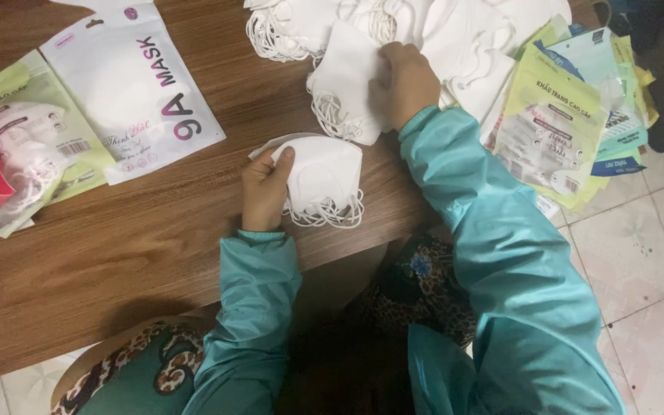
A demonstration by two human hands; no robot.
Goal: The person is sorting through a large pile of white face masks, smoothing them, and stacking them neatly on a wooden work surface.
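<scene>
Left hand (264, 190) sits near frame centre, fingers curled and thumb pressed down on a small stack of white face masks (323, 178), pinning it flat on the wooden table (117, 246); ear loops spill out at the stack's 6 o'clock edge. Right hand (405, 81) is up at 1 o'clock from the left one, fingers bent together and resting on a single folded white mask (345, 77) at the near edge of the big loose mask pile (455, 31); whether it pinches the mask or just presses it, cannot tell. Judgement on progress: a small stack is gathered under the left hand, and the loose pile at 12 o'clock looks large, so most masks seem unsorted. Printed flat pouches lie at 10 o'clock, a white pouch (128, 84) and a green-edged pouch (36, 131) beside it; both look filled and finished. A fanned heap of green and blue pouches (559, 115) sits at 2 o'clock, overhanging the table edge above the tiled floor (639, 253); filled or not, cannot tell. Teal sleeves cover both arms.
</scene>
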